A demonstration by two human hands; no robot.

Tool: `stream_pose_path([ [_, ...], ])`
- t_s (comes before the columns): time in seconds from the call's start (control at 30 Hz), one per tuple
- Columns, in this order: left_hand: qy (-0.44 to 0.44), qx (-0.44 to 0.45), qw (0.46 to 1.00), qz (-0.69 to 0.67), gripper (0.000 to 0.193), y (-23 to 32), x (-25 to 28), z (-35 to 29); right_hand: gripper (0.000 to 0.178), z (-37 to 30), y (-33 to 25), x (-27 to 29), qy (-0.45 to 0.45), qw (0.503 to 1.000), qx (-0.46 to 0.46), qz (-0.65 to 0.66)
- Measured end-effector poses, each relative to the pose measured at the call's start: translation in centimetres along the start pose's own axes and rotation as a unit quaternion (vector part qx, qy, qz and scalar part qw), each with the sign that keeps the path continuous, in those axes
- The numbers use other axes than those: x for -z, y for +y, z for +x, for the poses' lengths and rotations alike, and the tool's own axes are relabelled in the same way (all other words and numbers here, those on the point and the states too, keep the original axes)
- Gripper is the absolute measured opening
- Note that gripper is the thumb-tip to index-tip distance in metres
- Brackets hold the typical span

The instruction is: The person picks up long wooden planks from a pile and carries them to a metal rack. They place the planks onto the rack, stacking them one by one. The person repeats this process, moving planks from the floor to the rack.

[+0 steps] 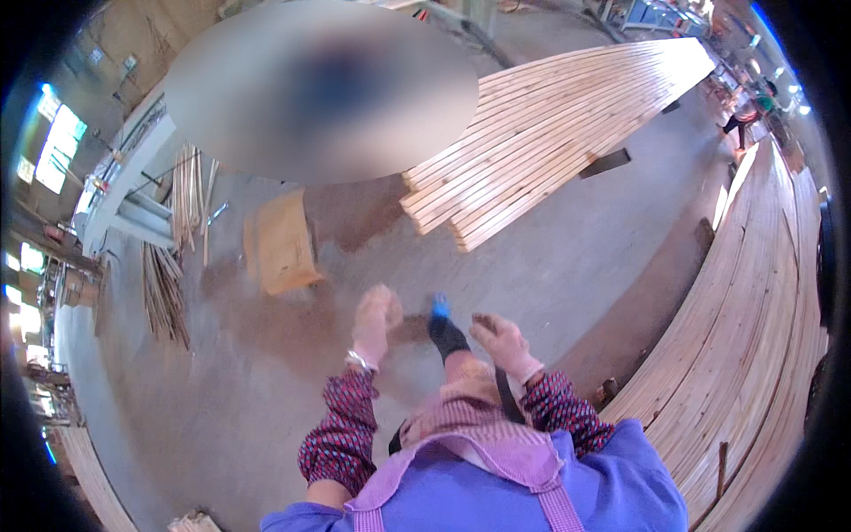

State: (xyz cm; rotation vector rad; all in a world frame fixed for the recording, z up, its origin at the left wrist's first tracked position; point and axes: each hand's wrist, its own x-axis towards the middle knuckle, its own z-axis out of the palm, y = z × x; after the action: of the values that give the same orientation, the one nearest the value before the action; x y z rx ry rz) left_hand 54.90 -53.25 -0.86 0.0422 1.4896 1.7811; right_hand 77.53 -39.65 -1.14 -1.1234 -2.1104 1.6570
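Observation:
My left hand (378, 321) is raised over the floor in a pale glove, with a bracelet at its wrist. Motion smears its fingers, and I see no object in it. My right hand (503, 342), in a pale glove with dark fingertips, hangs to the right of my leg. Its fingers are loosely bent and apart, with nothing in them. Both hands are clear of any timber. Between them one foot shows in a dark shoe with a blue toe (441, 306). Ahead lies a wide layer of pale wooden strips (567, 115), side by side with stepped ends.
A stack of long boards (736, 310) runs along my right. Ahead on the left, a brown sheet (282, 244) lies on the floor near thin sticks (164, 293) and a light metal frame (142, 217). A person (749, 115) stands far off at the right. A blurred oval hides the upper left.

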Motion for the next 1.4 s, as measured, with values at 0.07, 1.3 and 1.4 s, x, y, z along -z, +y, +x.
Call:
stream_pose_path([
  [0.07, -0.001, -0.012, 1.0, 0.015, 0.028, 4.4, 2.2, 3.8, 0.045, 4.3, -2.1, -1.6, -0.02, 1.0, -0.018, -0.01],
  [1.3, -0.416, 0.463, 0.781, 0.048, 0.076, 11.5, -12.4, 59.5, 0.061, 45.3, -19.0, -21.8, 0.293, 0.566, -0.241, 0.732],
  [1.4, -0.444, 0.447, 0.773, 0.065, 0.077, 16.6, -12.0, 62.0, 0.063, 49.1, -22.3, -23.7, 0.256, 0.513, -0.211, 0.792],
])
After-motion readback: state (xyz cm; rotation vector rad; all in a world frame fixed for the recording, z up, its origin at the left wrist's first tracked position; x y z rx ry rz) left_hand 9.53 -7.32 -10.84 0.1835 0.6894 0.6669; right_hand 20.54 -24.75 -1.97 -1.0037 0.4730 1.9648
